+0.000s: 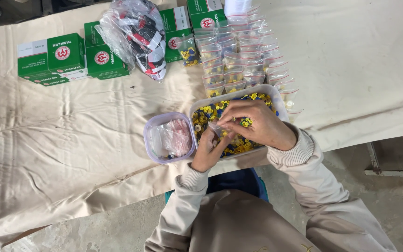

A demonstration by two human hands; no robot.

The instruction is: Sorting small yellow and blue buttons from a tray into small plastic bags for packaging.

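A clear rectangular tub (pixel 276 95) full of small yellow and blue buttons (pixel 206 115) sits at the table's near edge. Over it, my left hand (pixel 209 149) pinches a small clear plastic bag (pixel 216 129) from below. My right hand (pixel 256 124) is at the bag's mouth with its fingers closed on a few yellow buttons. Both hands hover above the tub, touching each other at the bag.
A smaller clear tub (pixel 151 140) of empty little bags stands left of the button tub. Rows of filled small bags (pixel 239 60) lie behind it. Green and white boxes (pixel 59 58) and a large plastic bag of dark items (pixel 138 32) rest at the back on the cream cloth (pixel 71 154).
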